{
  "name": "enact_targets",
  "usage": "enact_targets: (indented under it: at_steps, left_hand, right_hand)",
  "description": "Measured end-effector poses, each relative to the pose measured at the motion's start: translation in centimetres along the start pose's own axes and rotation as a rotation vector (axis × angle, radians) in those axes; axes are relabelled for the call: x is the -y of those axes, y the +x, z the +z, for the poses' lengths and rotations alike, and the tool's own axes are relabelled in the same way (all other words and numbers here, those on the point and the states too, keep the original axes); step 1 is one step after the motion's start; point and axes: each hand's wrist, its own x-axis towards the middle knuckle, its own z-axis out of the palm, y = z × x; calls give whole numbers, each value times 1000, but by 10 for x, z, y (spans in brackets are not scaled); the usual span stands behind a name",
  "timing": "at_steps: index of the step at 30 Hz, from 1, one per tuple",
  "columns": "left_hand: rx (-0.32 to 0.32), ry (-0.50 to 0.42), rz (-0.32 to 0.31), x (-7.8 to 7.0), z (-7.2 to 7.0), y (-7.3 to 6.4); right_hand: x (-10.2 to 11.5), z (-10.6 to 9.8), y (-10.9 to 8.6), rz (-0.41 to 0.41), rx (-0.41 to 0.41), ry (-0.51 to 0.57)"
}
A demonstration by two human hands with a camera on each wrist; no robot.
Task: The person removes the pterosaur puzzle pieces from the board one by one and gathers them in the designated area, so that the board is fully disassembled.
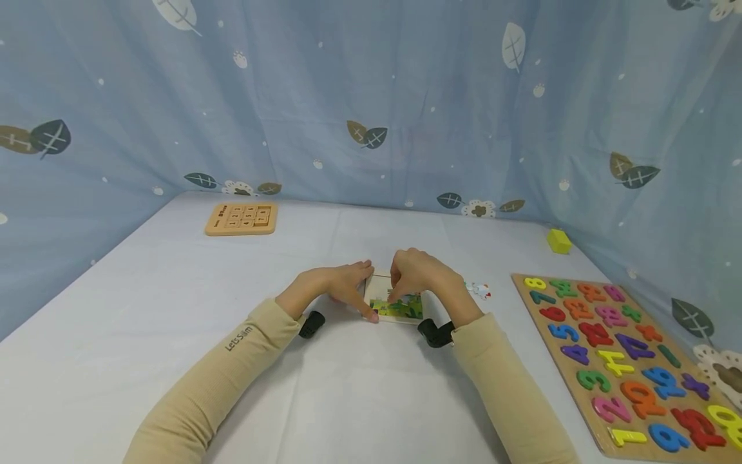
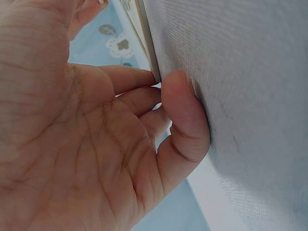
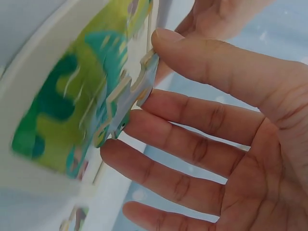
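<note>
A small jigsaw puzzle board (image 1: pixel 400 317) with a pale rim lies on the white table, its lower part showing a green picture. My left hand (image 1: pixel 346 287) rests at its left side, fingertips against the edge and thumb by the near left corner. Over the board, my right hand (image 1: pixel 416 272) pinches a jigsaw piece (image 3: pixel 129 98) between thumb and fingers. In the right wrist view the piece is tilted above the green picture, its knobbed edge showing. Just right of the right wrist lie loose pieces (image 1: pixel 480 290), partly hidden.
A wooden number slide puzzle (image 1: pixel 242 219) lies at the back left. To the right is a board of coloured numbers and letters (image 1: pixel 614 361), with a yellow block (image 1: pixel 559 241) behind it. A blue patterned curtain (image 1: pixel 371 96) hangs along the back and sides.
</note>
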Motion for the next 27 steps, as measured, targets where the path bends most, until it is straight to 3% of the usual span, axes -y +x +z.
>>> enact_targets:
  at_steps: [27]
  left_hand:
    - [-32,15,-3,-1,2,-3]
  right_hand:
    - [-43,-2,-24,84,-4,-4]
